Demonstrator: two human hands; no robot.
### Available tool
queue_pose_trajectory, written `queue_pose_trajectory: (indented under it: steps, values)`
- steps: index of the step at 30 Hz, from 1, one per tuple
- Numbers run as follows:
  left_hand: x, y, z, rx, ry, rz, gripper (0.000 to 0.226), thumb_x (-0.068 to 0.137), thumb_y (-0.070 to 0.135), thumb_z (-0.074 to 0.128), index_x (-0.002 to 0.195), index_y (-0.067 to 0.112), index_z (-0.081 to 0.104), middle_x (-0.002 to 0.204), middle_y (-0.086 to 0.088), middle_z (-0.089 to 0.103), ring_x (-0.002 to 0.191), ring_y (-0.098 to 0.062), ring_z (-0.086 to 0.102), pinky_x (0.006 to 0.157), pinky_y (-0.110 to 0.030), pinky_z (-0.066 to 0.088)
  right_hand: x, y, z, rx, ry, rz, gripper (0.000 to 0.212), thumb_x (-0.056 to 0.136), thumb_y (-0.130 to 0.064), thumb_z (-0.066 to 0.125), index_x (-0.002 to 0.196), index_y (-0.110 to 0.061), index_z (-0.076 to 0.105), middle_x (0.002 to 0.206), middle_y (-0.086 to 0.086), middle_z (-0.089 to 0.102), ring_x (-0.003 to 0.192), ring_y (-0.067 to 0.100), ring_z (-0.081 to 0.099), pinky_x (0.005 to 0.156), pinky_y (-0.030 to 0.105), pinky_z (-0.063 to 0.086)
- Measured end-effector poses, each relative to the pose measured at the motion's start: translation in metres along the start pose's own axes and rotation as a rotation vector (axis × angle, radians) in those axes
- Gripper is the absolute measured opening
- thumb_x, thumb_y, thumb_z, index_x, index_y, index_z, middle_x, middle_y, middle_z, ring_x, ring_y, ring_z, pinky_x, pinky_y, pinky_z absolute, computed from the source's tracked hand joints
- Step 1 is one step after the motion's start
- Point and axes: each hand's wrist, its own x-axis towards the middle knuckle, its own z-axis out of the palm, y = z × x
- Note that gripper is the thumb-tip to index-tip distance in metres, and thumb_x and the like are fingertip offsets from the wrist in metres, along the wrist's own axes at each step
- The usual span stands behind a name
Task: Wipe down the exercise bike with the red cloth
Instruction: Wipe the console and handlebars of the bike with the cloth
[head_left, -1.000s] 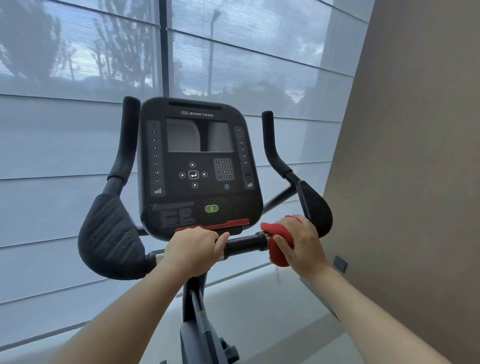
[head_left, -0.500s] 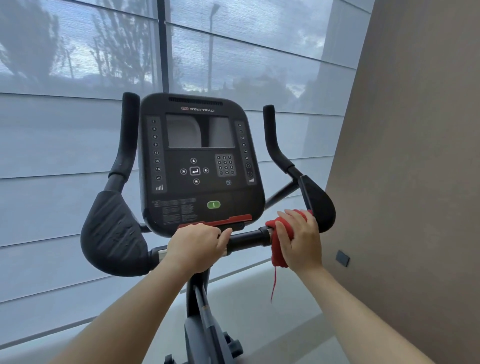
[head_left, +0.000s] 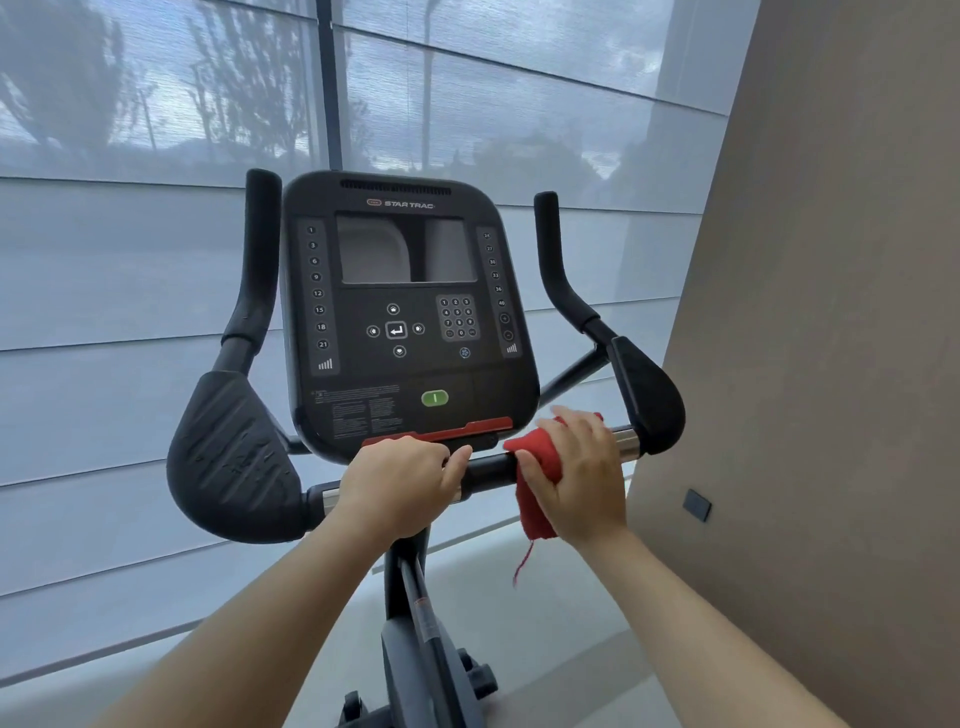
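Observation:
The black exercise bike (head_left: 410, 312) faces me, its console in the middle and padded elbow rests on both sides. My left hand (head_left: 400, 486) grips the horizontal handlebar just below the console. My right hand (head_left: 576, 473) wraps the red cloth (head_left: 537, 483) around the same bar, a little right of the console and left of the bar's silver end section. A loose red thread hangs from the cloth's lower edge.
A beige wall (head_left: 831, 364) stands close on the right with a small dark plate (head_left: 696, 504) low on it. Shaded windows (head_left: 130, 260) fill the space behind the bike. The bike's post (head_left: 415, 623) runs down to the grey floor.
My right hand slid the red cloth along the bar: out toward the right elbow rest, then back left toward the console, uncovering the silver section. My left hand stayed in place.

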Motion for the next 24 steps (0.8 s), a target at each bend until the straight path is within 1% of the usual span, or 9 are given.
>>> queue_pose_trajectory:
  steps: [3, 6, 8, 12, 15, 16, 19, 21, 24]
  values:
    - [0.0, 0.001, 0.0, 0.009, 0.015, 0.007, 0.056, 0.096, 0.053, 0.019, 0.058, 0.021, 0.046, 0.06, 0.005, 0.055, 0.056, -0.015, 0.052, 0.046, -0.026, 0.027, -0.004, -0.006, 0.005, 0.004, 0.018, 0.149, 0.061, 0.089, -0.057, 0.033, 0.116, -0.009, 0.059, 0.127, 0.011, 0.056, 0.119, 0.031, 0.047, 0.103, 0.043, 0.034]
    - [0.001, 0.0, 0.0, 0.007, -0.002, 0.002, 0.056, 0.096, 0.053, 0.02, 0.059, 0.021, 0.047, 0.061, 0.004, 0.055, 0.058, -0.016, 0.052, 0.048, -0.027, 0.031, -0.008, -0.008, 0.006, 0.021, 0.025, 0.046, 0.06, 0.091, -0.057, 0.031, 0.11, -0.01, 0.062, 0.117, 0.008, 0.062, 0.113, 0.03, 0.051, 0.103, 0.043, 0.034]
    - [0.001, 0.0, 0.001, 0.014, 0.002, 0.001, 0.056, 0.096, 0.053, 0.019, 0.059, 0.02, 0.046, 0.06, 0.005, 0.054, 0.057, -0.017, 0.051, 0.048, -0.027, 0.03, -0.005, 0.005, -0.001, 0.014, 0.041, -0.002, 0.054, 0.091, -0.052, 0.036, 0.106, -0.009, 0.064, 0.111, 0.009, 0.064, 0.109, 0.03, 0.054, 0.101, 0.041, 0.036]
    - [0.0, 0.001, 0.001, 0.02, 0.009, -0.006, 0.056, 0.096, 0.053, 0.02, 0.059, 0.02, 0.047, 0.059, 0.005, 0.053, 0.057, -0.017, 0.05, 0.046, -0.027, 0.025, -0.001, 0.0, 0.001, 0.052, 0.061, 0.126, 0.047, 0.091, -0.048, 0.037, 0.099, -0.011, 0.065, 0.104, 0.006, 0.065, 0.106, 0.027, 0.054, 0.1, 0.04, 0.037]
    - [0.0, 0.0, 0.0, 0.021, 0.007, -0.009, 0.055, 0.096, 0.053, 0.021, 0.059, 0.021, 0.046, 0.059, 0.005, 0.051, 0.058, -0.017, 0.05, 0.046, -0.027, 0.025, -0.002, 0.007, 0.002, 0.033, 0.009, -0.044, 0.045, 0.091, -0.049, 0.037, 0.096, -0.013, 0.064, 0.098, 0.003, 0.065, 0.101, 0.023, 0.054, 0.099, 0.035, 0.035]
    - [-0.001, 0.0, 0.0, 0.024, 0.009, -0.008, 0.055, 0.096, 0.053, 0.021, 0.058, 0.021, 0.044, 0.058, 0.005, 0.051, 0.058, -0.018, 0.049, 0.047, -0.028, 0.025, 0.001, 0.016, -0.002, 0.033, 0.012, -0.051, 0.045, 0.091, -0.047, 0.037, 0.094, -0.011, 0.064, 0.096, 0.004, 0.065, 0.099, 0.024, 0.055, 0.098, 0.035, 0.036]
    - [-0.001, 0.0, 0.002, 0.016, 0.024, 0.005, 0.055, 0.096, 0.052, 0.021, 0.058, 0.022, 0.044, 0.059, 0.005, 0.052, 0.058, -0.018, 0.05, 0.048, -0.028, 0.027, 0.01, 0.032, -0.011, 0.071, 0.11, 0.122, 0.046, 0.091, -0.042, 0.034, 0.081, -0.007, 0.063, 0.083, 0.008, 0.065, 0.089, 0.028, 0.057, 0.094, 0.043, 0.042]
    - [0.0, 0.0, 0.002, 0.009, 0.009, 0.004, 0.055, 0.096, 0.052, 0.022, 0.059, 0.021, 0.049, 0.06, 0.005, 0.055, 0.058, -0.017, 0.052, 0.048, -0.028, 0.029, 0.013, 0.024, -0.008, 0.061, 0.11, 0.176, 0.047, 0.091, -0.042, 0.033, 0.075, -0.009, 0.062, 0.077, 0.006, 0.064, 0.084, 0.026, 0.056, 0.093, 0.041, 0.041]
    - [0.003, -0.001, -0.001, 0.013, -0.047, -0.001, 0.055, 0.096, 0.052, 0.022, 0.064, 0.022, 0.055, 0.062, 0.005, 0.057, 0.06, -0.017, 0.054, 0.049, -0.027, 0.032, 0.007, 0.011, -0.001, 0.029, 0.038, 0.025, 0.041, 0.091, -0.042, 0.038, 0.078, -0.015, 0.065, 0.079, 0.002, 0.065, 0.084, 0.021, 0.054, 0.089, 0.036, 0.04]
